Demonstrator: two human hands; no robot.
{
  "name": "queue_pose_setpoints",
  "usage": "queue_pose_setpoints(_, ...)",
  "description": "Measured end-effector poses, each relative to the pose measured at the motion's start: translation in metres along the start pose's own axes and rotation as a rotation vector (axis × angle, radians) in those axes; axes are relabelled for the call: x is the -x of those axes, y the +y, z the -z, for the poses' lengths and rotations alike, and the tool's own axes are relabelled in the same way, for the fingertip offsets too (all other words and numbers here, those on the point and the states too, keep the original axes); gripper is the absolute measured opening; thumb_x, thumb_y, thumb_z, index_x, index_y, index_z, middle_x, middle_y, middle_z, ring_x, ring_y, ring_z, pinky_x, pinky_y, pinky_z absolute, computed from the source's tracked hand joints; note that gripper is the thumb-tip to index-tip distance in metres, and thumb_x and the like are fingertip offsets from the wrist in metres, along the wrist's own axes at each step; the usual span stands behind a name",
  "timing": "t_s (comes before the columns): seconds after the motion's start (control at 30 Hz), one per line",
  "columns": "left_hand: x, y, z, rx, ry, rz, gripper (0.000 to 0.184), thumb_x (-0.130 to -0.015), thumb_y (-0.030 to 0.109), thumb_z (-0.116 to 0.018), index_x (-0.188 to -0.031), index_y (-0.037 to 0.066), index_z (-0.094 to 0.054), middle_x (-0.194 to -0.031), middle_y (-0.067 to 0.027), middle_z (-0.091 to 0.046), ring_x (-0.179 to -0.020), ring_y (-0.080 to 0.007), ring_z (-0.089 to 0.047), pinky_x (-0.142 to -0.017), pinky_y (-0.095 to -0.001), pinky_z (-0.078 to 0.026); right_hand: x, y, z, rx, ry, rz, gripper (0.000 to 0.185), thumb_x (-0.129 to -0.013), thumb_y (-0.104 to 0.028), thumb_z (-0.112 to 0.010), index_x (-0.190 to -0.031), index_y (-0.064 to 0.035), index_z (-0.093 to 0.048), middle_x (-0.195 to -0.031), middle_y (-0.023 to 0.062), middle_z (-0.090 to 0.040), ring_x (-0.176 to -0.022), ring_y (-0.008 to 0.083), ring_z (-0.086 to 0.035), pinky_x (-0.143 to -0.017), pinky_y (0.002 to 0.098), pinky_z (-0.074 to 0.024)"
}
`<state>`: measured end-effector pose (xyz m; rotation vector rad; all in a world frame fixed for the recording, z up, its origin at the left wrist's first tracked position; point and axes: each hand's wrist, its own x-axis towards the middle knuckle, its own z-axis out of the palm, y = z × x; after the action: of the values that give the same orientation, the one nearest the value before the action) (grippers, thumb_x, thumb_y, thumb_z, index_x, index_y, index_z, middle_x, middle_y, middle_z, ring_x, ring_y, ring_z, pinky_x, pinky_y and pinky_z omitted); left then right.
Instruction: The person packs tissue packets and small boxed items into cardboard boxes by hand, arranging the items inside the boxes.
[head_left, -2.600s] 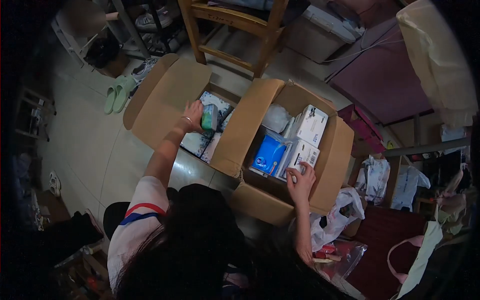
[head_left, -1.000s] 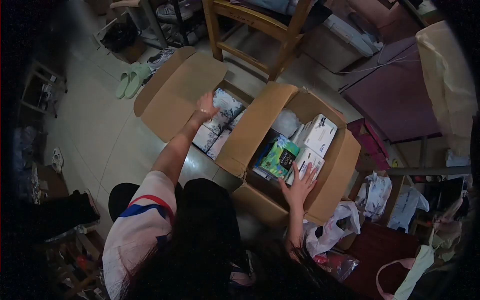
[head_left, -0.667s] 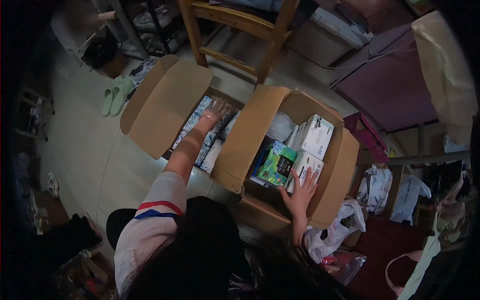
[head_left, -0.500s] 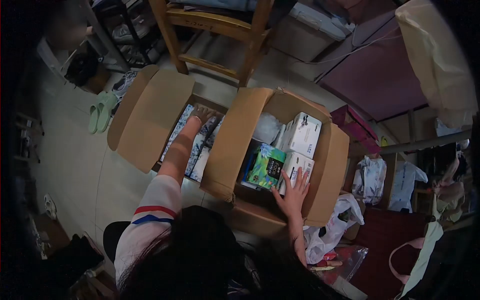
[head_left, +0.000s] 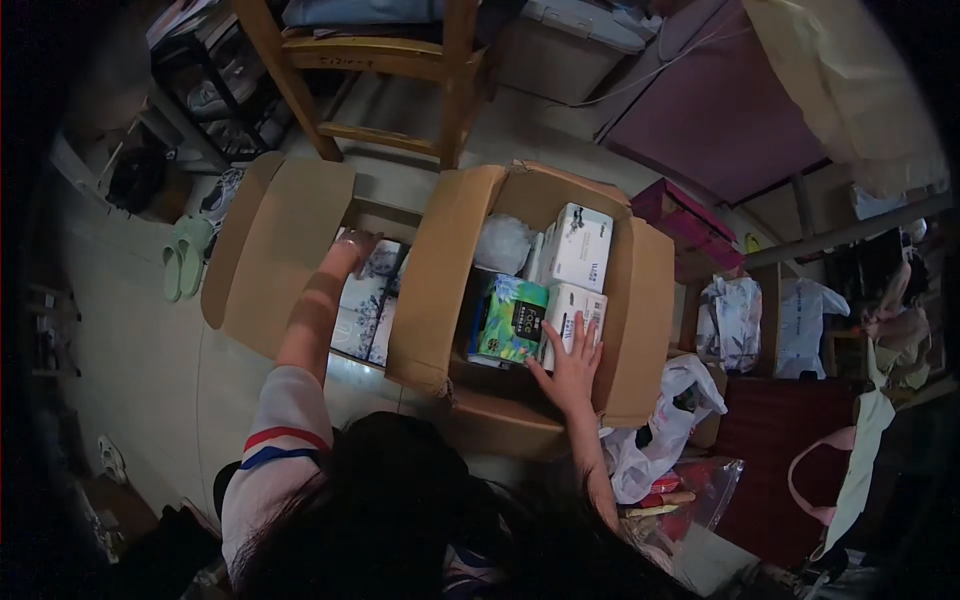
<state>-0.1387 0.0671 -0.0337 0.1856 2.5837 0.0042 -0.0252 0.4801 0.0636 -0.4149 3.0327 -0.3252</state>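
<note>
My left hand [head_left: 358,250] reaches into the left cardboard box [head_left: 285,250] and rests at the far end of the white packs with blue floral print [head_left: 365,300]. Its fingers look loosely stretched over them, their tips partly hard to make out. My right hand [head_left: 572,368] lies with fingers spread on a white tissue pack [head_left: 577,308] in the right cardboard box [head_left: 640,320]. Beside it, touching or nearly so, is a green and black tissue pack [head_left: 510,322]. Another white pack [head_left: 580,247] and a clear plastic bag [head_left: 502,243] sit farther back in that box.
A wooden chair [head_left: 375,135] stands behind the boxes. Green slippers [head_left: 185,260] lie on the floor at left. To the right are a white plastic bag [head_left: 670,425], a magenta box [head_left: 690,225] and a dark red surface [head_left: 770,440].
My left hand has shifted toward the left side of the left box, over the floral packs. The right hand stays on the white tissue pack. The whole view has shifted slightly.
</note>
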Motion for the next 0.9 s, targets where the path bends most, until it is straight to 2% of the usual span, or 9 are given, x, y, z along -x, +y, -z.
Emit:
queue_pose_setpoints(0.2,-0.007,-0.012,-0.039,-0.349,0.246,-0.06,0.079,-0.058,0.013,-0.073,-0.126,0.008,-0.033,-0.123,-0.0219,-0.043,-0.117,-0.0336,-0.04,-0.101,-0.0432,-0.027,0.001,0.002,-0.002,-0.016,0.015,-0.009,0.057,-0.073,-0.042,-0.06,-0.126,-0.0297,-0.04,-0.142,0.0143,-0.012,-0.131,0.0367,-0.007,-0.1,0.0569,-0.0115)
queue_pose_setpoints(0.3,-0.01,-0.016,-0.03,-0.227,0.004,-0.059,0.069,-0.064,0.016,-0.068,-0.124,0.007,-0.035,-0.119,-0.0195,-0.046,-0.115,-0.0326,-0.042,-0.101,-0.0436,-0.027,0.002,0.004,-0.003,-0.026,0.025,-0.014,0.058,-0.073,-0.043,-0.06,-0.126,-0.0302,-0.04,-0.143,0.014,-0.012,-0.131,0.0364,-0.007,-0.1,0.0567,-0.011)
queue_pose_setpoints(0.4,-0.003,-0.035,-0.025,0.475,0.373,-0.687,0.064,-0.065,0.018,-0.066,-0.121,0.006,-0.037,-0.11,-0.0167,-0.052,-0.107,-0.0298,-0.049,-0.096,-0.0421,-0.034,0.001,0.006,-0.003,-0.024,0.016,-0.002,0.059,-0.072,-0.043,-0.06,-0.126,-0.0307,-0.039,-0.143,0.0138,-0.011,-0.131,0.0362,-0.007,-0.101,0.0566,-0.0105)
queue_pose_setpoints(0.5,0.017,-0.014,0.024,-0.035,0.557,0.085,0.066,-0.064,0.024,-0.068,-0.119,0.004,-0.037,-0.101,-0.0172,-0.056,-0.095,-0.0326,-0.055,-0.078,-0.0394,-0.046,0.003,0.004,-0.005,-0.041,0.032,0.018,0.053,-0.075,-0.044,-0.057,-0.124,-0.0302,-0.042,-0.142,0.0139,-0.014,-0.131,0.0365,-0.009,-0.101,0.0563,-0.0102)
queue_pose_setpoints(0.6,0.094,0.011,0.126,0.494,0.943,0.134,0.071,-0.059,0.012,-0.072,-0.12,0.002,-0.037,-0.106,-0.0155,-0.055,-0.097,-0.0311,-0.055,-0.083,-0.0359,-0.045,0.0,0.004,-0.002,-0.097,0.105,0.023,0.046,-0.081,-0.042,-0.052,-0.122,-0.0244,-0.045,-0.141,0.0146,-0.018,-0.13,0.0361,-0.012,-0.101,0.056,-0.0107)
queue_pose_setpoints(0.63,0.111,0.018,0.144,0.485,0.941,0.155,0.071,-0.059,0.012,-0.072,-0.12,0.002,-0.037,-0.106,-0.0155,-0.055,-0.097,-0.0311,-0.055,-0.083,-0.0359,-0.045,-0.001,0.005,-0.002,-0.194,0.13,-0.012,0.043,-0.083,-0.04,-0.049,-0.122,-0.0209,-0.046,-0.139,0.015,-0.021,-0.13,0.0349,-0.014,-0.101,0.0559,-0.0104)
queue_pose_setpoints(0.7,0.14,0.038,0.168,1.123,0.766,-0.256,0.067,-0.062,0.009,-0.071,-0.12,0.005,-0.037,-0.106,-0.0108,-0.055,-0.097,-0.022,-0.055,-0.078,-0.0342,-0.048,-0.001,0.006,-0.003,-0.313,0.21,-0.064,0.04,-0.088,-0.033,-0.043,-0.12,-0.0092,-0.047,-0.132,0.0171,-0.034,-0.127,0.0334,-0.023,-0.102,0.0505,-0.0144)
queue_pose_setpoints(0.83,0.18,0.138,0.161,1.103,0.325,-0.604,0.071,-0.062,0.01,-0.072,-0.122,0.004,-0.036,-0.113,-0.0105,-0.05,-0.104,-0.0207,-0.05,-0.087,-0.0355,-0.045,0.0,0.015,0.005,-0.926,0.514,-0.074,0.037,-0.092,-0.028,-0.038,-0.115,-0.0005,-0.048,-0.111,0.0151,-0.054,-0.105,0.0284,-0.05,-0.089,0.0336,-0.038)
queue_pose_setpoints(0.9,0.17,0.189,0.137,1.073,0.17,-0.711,0.071,-0.06,0.013,-0.073,-0.12,0.003,-0.037,-0.112,-0.0125,-0.051,-0.103,-0.0234,-0.051,-0.086,-0.0359,-0.044,0.007,0.031,0.015,-1.194,0.425,-0.118,0.035,-0.093,-0.025,-0.036,-0.114,-0.0002,-0.048,-0.108,0.0141,-0.055,-0.103,0.0247,-0.051,-0.088,0.0325,-0.0391)
